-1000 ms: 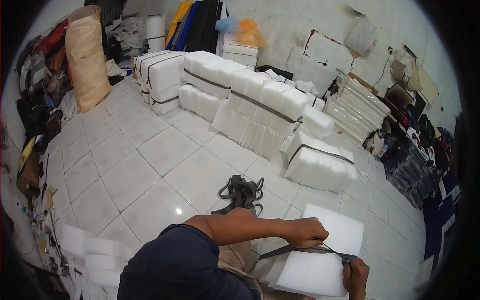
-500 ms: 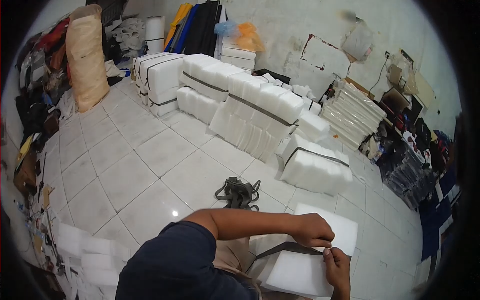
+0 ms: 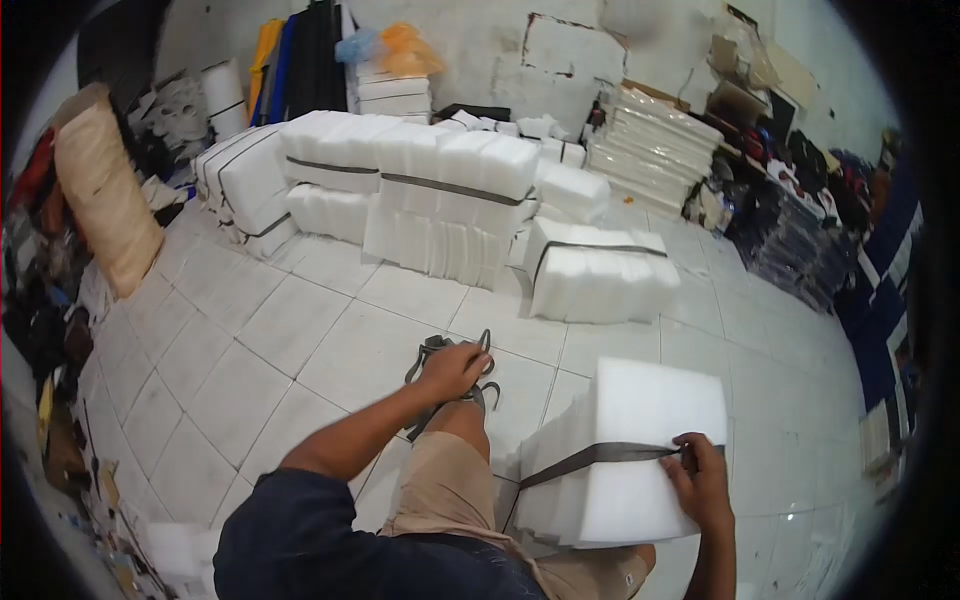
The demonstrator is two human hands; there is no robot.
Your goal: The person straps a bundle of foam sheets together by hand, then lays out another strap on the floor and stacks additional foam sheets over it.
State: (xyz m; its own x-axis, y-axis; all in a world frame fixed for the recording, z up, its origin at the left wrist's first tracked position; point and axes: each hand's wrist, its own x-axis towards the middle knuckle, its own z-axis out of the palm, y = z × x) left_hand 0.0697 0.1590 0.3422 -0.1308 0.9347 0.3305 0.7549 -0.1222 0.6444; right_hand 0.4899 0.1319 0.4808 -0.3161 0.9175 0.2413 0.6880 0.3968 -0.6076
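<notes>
The person's right forearm rises from the lower edge, the right hand (image 3: 703,482) bent inward with thumb and fingertips pinching a dark strap (image 3: 590,457). That strap wraps the middle of a white foam stack (image 3: 640,508), which sits on the right, close to the person's legs. Farther forward, the left arm leaves its dark sleeve (image 3: 285,540) and stretches out past the left knee, palm down. The left hand (image 3: 452,372) is over a tangle of spare straps (image 3: 430,346) on the tiled floor (image 3: 310,325); a loop stands at its fingertips, but whether the fingers grip it cannot be told. Beyond lie a strapped foam bundle (image 3: 605,285) and a long foam row (image 3: 440,235).
</notes>
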